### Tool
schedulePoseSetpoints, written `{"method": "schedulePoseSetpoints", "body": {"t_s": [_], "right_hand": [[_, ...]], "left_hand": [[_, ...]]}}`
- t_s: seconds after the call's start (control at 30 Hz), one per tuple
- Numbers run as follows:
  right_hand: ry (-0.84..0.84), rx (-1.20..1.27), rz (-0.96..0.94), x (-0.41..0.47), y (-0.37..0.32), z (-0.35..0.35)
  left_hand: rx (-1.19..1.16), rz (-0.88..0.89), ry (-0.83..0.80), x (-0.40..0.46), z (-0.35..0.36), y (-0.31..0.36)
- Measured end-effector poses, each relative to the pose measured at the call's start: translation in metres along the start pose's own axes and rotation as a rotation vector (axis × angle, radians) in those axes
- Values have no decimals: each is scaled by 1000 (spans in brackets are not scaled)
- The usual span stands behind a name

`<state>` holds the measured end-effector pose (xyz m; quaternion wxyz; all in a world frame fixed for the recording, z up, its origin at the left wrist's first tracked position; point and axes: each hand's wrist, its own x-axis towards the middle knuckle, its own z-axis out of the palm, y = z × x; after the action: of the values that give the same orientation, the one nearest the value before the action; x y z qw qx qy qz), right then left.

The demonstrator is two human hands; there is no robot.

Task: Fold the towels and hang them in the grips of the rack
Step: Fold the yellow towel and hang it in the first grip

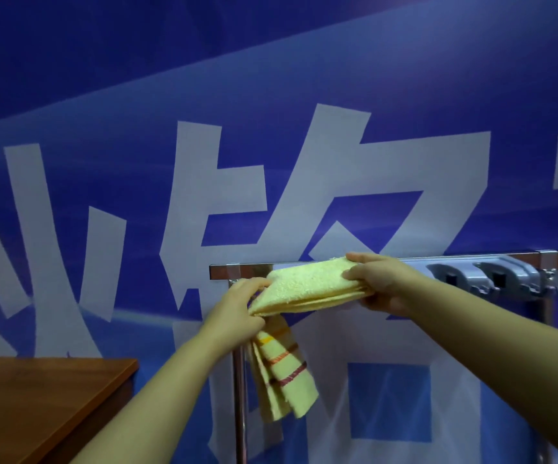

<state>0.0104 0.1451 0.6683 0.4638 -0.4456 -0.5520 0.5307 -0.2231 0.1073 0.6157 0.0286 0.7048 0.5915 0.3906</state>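
nearest the camera, the left hand [240,304] pinches one end of the folded yellow towel [307,289], fingers curled round its layers, while a striped tail droops below. the right hand [371,283] grips the other end, thumb on top, fingers underneath. the towel is held level just in front of the rack [471,261], beside its grey grips [492,276], not yet in one. it looks light, soft and floppy, likely to unfold unless the stacked edges stay pinched together; the thick folded edge seems the place to feed into a grip. low at the left is a brown table [36,396]. behind, the blue banner [270,95] bears large white characters, cropped and not readable.
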Motion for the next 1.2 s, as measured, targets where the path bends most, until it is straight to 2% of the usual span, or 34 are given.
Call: {"method": "schedulePoseSetpoints", "body": {"t_s": [0.23,0.37,0.67,0.8,0.97,1.1,1.2], "right_hand": [[-29,50,-127,-21,26,-6],[-72,80,-158,-36,41,-4],[-145,260,-6,-43,90,11],[-158,412,75,-42,94,19],[-75,552,60,-32,88,11],[-42,613,36,-29,97,5],[-49,657,59,-30,114,12]], "left_hand": [[82,118,-107,6,-19,15],[108,98,-200,8,-26,22],[105,58,-446,10,-41,36],[160,54,-467,12,-44,41],[242,39,-414,17,-46,45],[314,122,-328,19,-41,57],[380,141,-352,17,-39,59]]}}
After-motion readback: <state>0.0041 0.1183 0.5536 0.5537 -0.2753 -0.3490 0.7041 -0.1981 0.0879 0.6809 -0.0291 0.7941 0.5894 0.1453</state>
